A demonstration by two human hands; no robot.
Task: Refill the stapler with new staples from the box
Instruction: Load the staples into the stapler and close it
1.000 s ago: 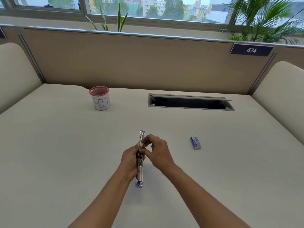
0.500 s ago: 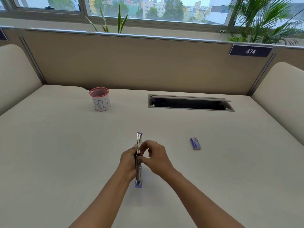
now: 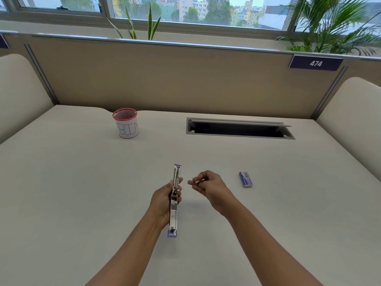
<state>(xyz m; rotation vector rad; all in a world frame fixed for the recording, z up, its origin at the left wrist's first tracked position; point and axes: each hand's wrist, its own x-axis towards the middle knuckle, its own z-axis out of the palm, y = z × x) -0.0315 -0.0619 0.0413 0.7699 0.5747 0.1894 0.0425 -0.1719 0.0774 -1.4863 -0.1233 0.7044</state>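
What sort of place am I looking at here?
Likely an office workstation: a desk with a divider panel, a number plate reading 474, and a cable slot cut into the desktop.

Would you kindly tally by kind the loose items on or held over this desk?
Stapler, in left hand: 1
Staple box: 1
Red mesh cup marked BIN: 1
Small pale piece pinched by right hand: 1
Total: 4

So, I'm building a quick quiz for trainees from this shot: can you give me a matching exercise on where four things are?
Things: 1 stapler; 2 staple box; 3 red-rimmed cup; 4 cable slot.
Places: A lying on the desk, right of the right hand; B held in the left hand; C sunk into the desk's far side; D standing far left.
Pairs: 1-B, 2-A, 3-D, 4-C.
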